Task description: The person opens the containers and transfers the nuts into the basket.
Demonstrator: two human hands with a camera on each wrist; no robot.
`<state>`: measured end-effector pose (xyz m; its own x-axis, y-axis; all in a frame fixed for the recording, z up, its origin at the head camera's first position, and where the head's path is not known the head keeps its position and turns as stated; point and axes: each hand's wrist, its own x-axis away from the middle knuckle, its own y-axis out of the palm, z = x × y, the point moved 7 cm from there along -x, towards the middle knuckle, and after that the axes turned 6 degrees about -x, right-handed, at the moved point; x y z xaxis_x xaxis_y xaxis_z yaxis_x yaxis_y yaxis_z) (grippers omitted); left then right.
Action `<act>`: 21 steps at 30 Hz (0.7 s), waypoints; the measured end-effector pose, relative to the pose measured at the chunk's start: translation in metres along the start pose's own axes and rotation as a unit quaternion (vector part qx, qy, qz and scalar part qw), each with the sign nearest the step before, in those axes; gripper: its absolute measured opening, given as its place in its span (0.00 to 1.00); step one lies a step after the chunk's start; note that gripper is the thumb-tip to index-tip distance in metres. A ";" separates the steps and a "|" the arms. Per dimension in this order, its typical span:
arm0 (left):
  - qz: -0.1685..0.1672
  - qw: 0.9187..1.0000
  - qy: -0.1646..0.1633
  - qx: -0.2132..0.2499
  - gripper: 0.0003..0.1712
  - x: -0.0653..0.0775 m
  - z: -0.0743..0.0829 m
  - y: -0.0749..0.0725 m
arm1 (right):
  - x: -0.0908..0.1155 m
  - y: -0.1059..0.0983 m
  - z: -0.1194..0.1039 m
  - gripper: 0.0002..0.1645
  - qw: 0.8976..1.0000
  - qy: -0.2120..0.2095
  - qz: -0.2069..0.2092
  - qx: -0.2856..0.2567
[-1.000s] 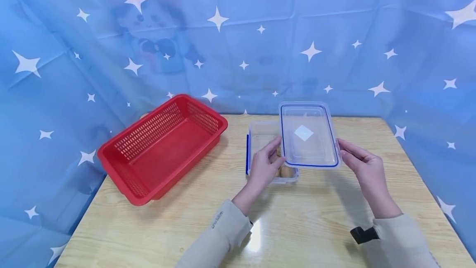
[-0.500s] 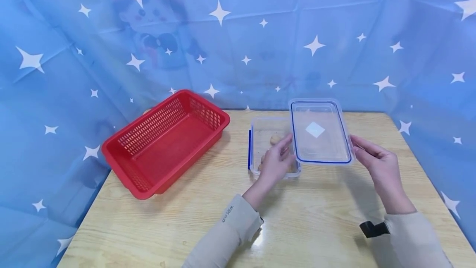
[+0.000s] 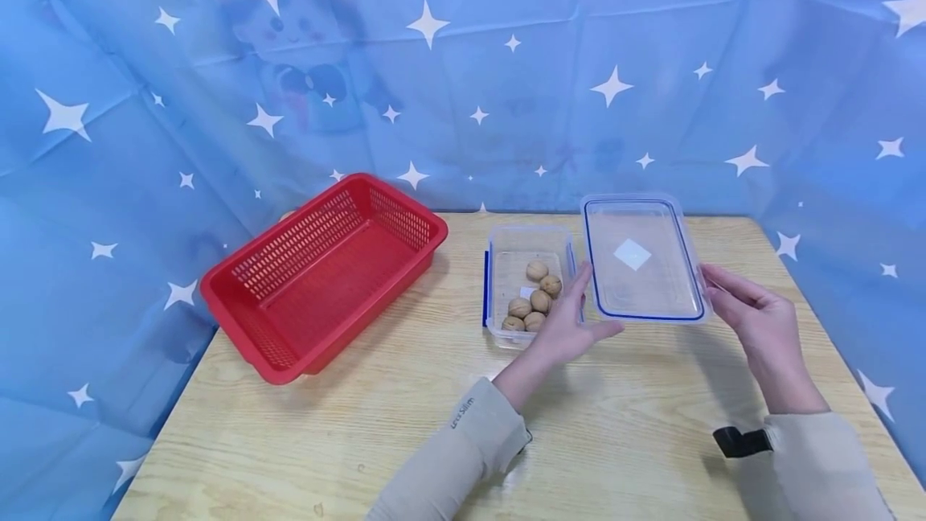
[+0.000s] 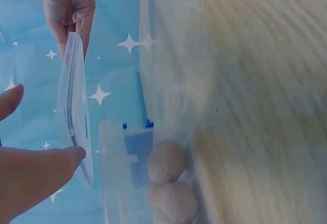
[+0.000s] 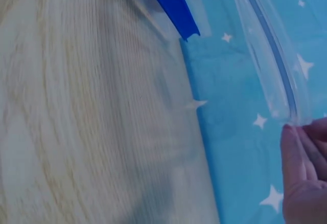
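A clear plastic lid (image 3: 644, 288) with a blue sealing ring and a white diamond-shaped label is held up above the table, right of a clear container. My right hand (image 3: 770, 336) pinches the lid's right edge between thumb and fingers. Spread apart, the thumb and fingers of my left hand (image 3: 560, 332) are beside the lid's left edge, over the container's right side. Several walnuts (image 3: 537, 270) lie in the clear container (image 3: 506, 244), which has a blue clip on its left side. My left hand hides part of the container's right wall.
A red plastic basket (image 3: 318, 344) with perforated walls stands on the left of the wooden table (image 3: 347, 441). Behind the table hangs a blue curtain (image 3: 463, 63) with white stars. Black bands show at the sleeves.
The lid has moved right, away from over the container, with my right hand still pinching it. My left hand has let go of its left edge and spread its fingers; the walnuts are now exposed.
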<state>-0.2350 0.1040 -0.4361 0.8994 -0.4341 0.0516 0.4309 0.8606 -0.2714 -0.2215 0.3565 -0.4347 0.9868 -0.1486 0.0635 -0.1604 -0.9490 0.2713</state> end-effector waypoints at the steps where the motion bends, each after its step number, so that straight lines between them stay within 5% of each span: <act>1: -0.007 1.000 -0.004 0.012 0.54 0.000 -0.001 0.003 | 0.000 -0.002 0.001 0.24 1.000 0.004 0.000 -0.003; 10: -0.018 0.999 -0.042 0.017 0.49 0.003 -0.006 0.022 | 0.000 -0.017 0.011 0.24 1.000 0.015 -0.005 -0.012; 21: -0.022 0.998 -0.064 -0.001 0.51 -0.002 -0.006 0.042 | 0.002 -0.035 0.022 0.22 0.997 0.040 0.008 0.063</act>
<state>-0.2193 0.1397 -0.4534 0.8821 -0.4329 0.1858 0.4694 0.8414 -0.2678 -0.2132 0.3830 -0.4653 0.9786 -0.1457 0.1452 -0.1670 -0.9749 0.1471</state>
